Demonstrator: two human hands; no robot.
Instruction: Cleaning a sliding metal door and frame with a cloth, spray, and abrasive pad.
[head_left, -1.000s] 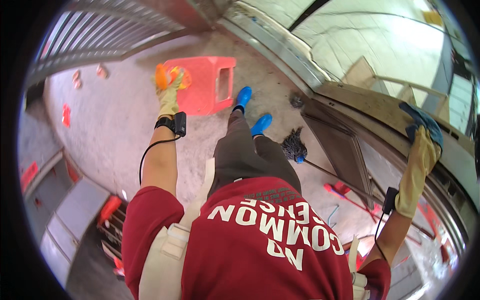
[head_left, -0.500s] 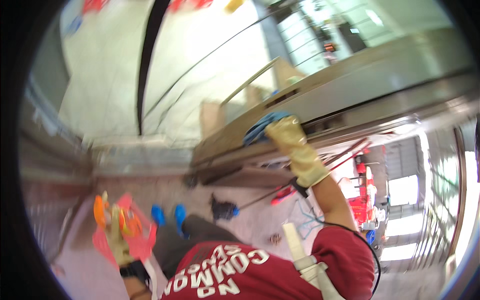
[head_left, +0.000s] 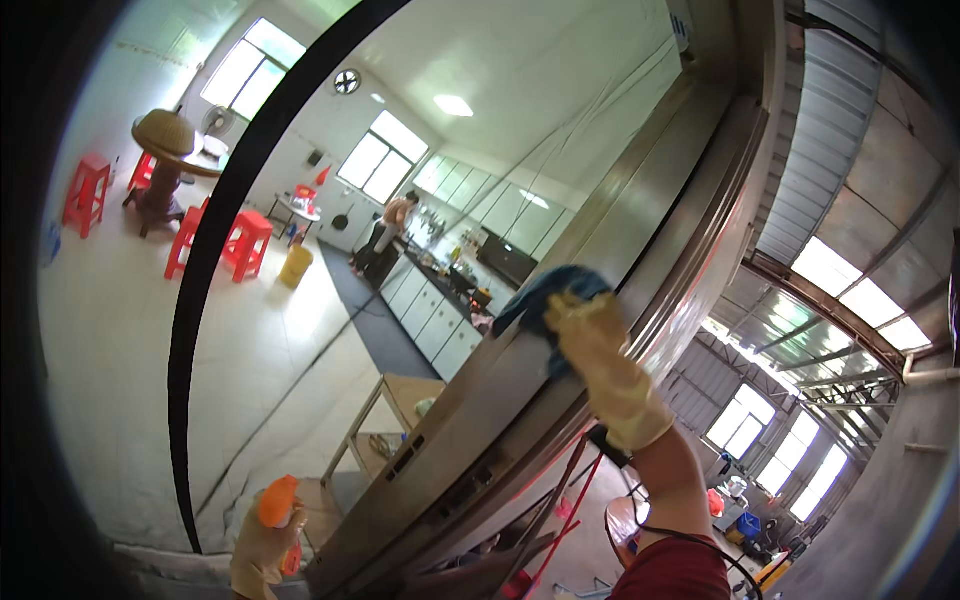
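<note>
Right hand [head_left: 590, 335] grasping blue cloth [head_left: 545, 295] against metal frame [head_left: 480, 395]; left hand [head_left: 258, 550], left of frame's lower end, grasping orange object [head_left: 278, 502]; cloth could snag if dragged over slots [head_left: 404, 456] in frame

my right forearm [head_left: 668, 480] stretched upward, bare above a dark red sleeve [head_left: 675, 572], my right hand [head_left: 592, 335] gloved in pale yellow, fingers bent, my left hand [head_left: 258, 540] gloved too, low at the left of my view, fingers curled

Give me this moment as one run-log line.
Right hand: gloved, holds blue cloth against metal frame | Left hand: gloved, holds orange object, exact kind unclear
</note>
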